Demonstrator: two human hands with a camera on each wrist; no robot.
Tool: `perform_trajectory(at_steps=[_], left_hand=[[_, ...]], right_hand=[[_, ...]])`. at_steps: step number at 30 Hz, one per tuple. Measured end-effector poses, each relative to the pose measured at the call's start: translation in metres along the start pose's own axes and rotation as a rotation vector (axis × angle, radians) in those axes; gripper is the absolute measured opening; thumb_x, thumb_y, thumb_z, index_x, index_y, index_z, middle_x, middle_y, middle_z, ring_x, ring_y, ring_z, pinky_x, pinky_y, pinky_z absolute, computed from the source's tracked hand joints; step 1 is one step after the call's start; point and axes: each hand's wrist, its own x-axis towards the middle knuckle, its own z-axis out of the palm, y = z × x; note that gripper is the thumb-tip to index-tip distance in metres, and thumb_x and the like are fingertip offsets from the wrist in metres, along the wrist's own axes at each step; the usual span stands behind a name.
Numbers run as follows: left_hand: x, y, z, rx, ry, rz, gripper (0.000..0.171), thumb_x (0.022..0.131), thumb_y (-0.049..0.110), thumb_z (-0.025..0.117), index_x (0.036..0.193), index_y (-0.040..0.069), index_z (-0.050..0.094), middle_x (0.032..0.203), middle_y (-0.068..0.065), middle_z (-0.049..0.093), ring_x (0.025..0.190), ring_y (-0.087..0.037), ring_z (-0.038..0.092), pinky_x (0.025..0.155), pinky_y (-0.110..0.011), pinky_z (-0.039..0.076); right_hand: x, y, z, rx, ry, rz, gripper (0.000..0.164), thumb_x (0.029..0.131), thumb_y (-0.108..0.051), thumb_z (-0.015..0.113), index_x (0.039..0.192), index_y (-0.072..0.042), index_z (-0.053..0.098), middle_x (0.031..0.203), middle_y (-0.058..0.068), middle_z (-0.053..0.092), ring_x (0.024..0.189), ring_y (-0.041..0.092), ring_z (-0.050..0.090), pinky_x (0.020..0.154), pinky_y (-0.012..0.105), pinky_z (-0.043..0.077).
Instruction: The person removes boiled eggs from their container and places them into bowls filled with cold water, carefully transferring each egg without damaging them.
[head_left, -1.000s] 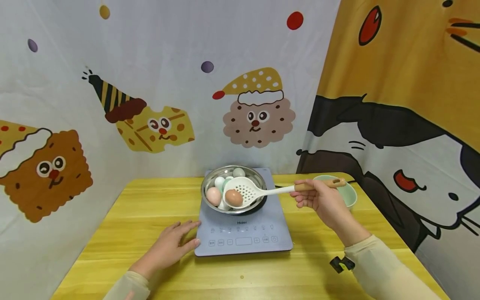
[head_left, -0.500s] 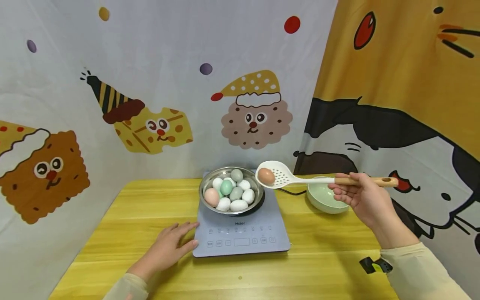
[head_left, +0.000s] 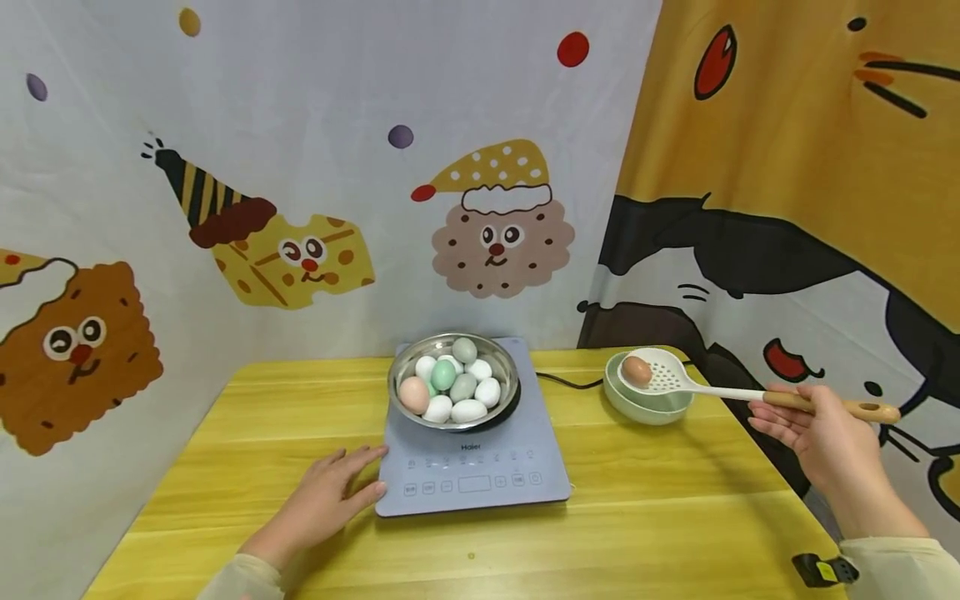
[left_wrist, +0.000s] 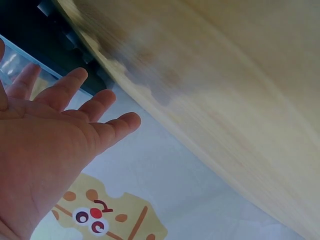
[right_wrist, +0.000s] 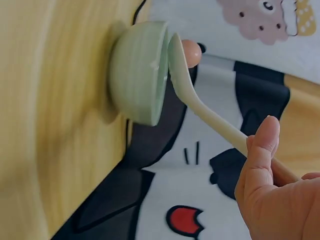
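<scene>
My right hand [head_left: 832, 442] grips the wooden handle of a white slotted spoon [head_left: 667, 375]. In the spoon's head lies a brown egg [head_left: 637, 372]. The spoon head is over the pale green bowl [head_left: 648, 410]; in the right wrist view it sits right by the rim of the bowl [right_wrist: 137, 75]. My left hand [head_left: 318, 500] has its fingers extended, with fingertips at the left edge of a light grey-blue induction cooktop [head_left: 510, 467]. On the cooktop stands a steel bowl [head_left: 401, 396] holding several eggs [head_left: 442, 375], white, green, grey and pinkish.
A black cord [head_left: 570, 382] runs from behind the cooktop toward the green bowl. The wooden table [head_left: 285, 408] meets a printed cloth backdrop [head_left: 315, 125] along its back and sides.
My right hand has carried the spoon with the brown egg rightward, from over the steel bowl to over the green bowl. My left hand has stayed beside the cooktop.
</scene>
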Motion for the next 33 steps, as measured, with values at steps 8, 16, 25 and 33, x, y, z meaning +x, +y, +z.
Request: perform_trajectory(at_steps=[8, 16, 25, 33], left_hand=[[0.001, 0.003, 0.000, -0.014, -0.014, -0.019, 0.060, 0.104, 0.059, 0.063, 0.155, 0.027, 0.058, 0.157, -0.020, 0.058, 0.143, -0.064, 0.046, 0.119, -0.079, 0.033], [0.000, 0.004, 0.000, -0.018, -0.016, -0.025, 0.061, 0.104, 0.058, 0.063, 0.155, 0.026, 0.058, 0.157, -0.021, 0.058, 0.144, -0.064, 0.046, 0.120, -0.079, 0.031], [-0.001, 0.005, -0.003, -0.021, -0.029, -0.042, 0.061, 0.104, 0.059, 0.063, 0.156, 0.028, 0.057, 0.158, -0.020, 0.057, 0.145, -0.064, 0.044, 0.121, -0.079, 0.031], [-0.001, 0.006, -0.004, -0.021, -0.041, -0.051, 0.062, 0.104, 0.060, 0.061, 0.157, 0.028, 0.056, 0.160, -0.019, 0.056, 0.147, -0.062, 0.043, 0.122, -0.078, 0.029]], right_hand=[[0.001, 0.020, 0.000, -0.213, 0.062, -0.029, 0.035, 0.114, -0.034, 0.046, 0.096, -0.027, 0.075, 0.085, -0.005, 0.080, 0.078, 0.010, 0.080, 0.070, 0.030, 0.068], [-0.003, 0.029, 0.018, -0.571, 0.060, -0.236, 0.048, 0.115, -0.035, 0.046, 0.141, 0.002, 0.062, 0.086, -0.017, 0.079, 0.074, 0.005, 0.079, 0.069, 0.023, 0.066], [-0.020, 0.028, 0.035, -0.836, 0.039, -0.663, 0.034, 0.111, -0.017, 0.056, 0.132, 0.007, 0.069, 0.095, -0.035, 0.070, 0.075, -0.010, 0.073, 0.070, 0.007, 0.059], [-0.037, 0.022, 0.049, -1.043, 0.039, -1.247, 0.030, 0.098, -0.007, 0.068, 0.125, 0.001, 0.077, 0.116, -0.013, 0.081, 0.105, -0.034, 0.049, 0.082, -0.006, 0.042]])
